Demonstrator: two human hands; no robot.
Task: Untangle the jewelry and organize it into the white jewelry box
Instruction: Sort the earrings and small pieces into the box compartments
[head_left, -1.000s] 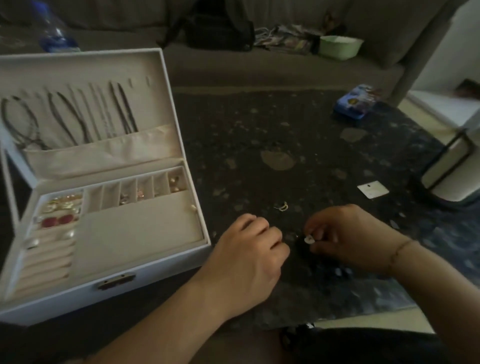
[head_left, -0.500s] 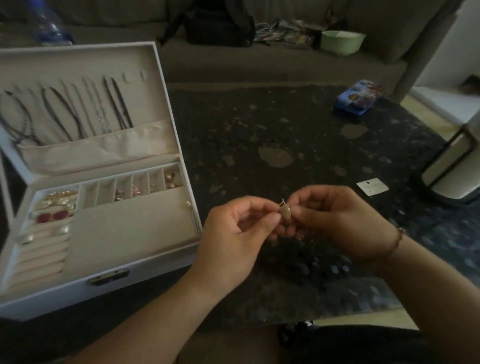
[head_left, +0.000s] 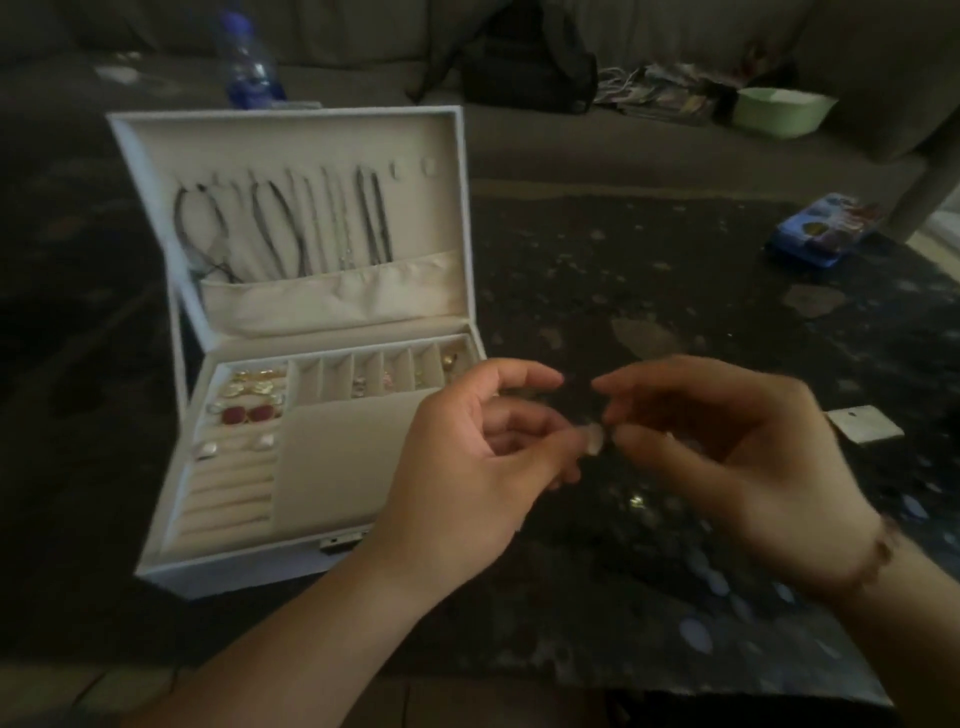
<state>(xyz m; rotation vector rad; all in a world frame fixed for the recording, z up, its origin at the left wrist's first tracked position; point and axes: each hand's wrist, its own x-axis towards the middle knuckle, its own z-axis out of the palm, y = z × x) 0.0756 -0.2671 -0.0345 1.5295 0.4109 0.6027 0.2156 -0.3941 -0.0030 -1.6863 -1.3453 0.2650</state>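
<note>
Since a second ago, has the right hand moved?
Yes. The right hand has lifted off the dark table, where it lay a second ago, and now pinches a small pale piece beside the left hand.

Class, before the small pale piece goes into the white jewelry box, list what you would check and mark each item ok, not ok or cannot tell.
1. White jewelry box lid open: ok.
2. Small pale piece held between left hand and right hand: ok.
3. Piece free of tangles: cannot tell, blurred.
4. Empty divided slots available: ok.
5. Large flat compartment free: ok.
6. Path from hands to box unobstructed: ok.
</note>
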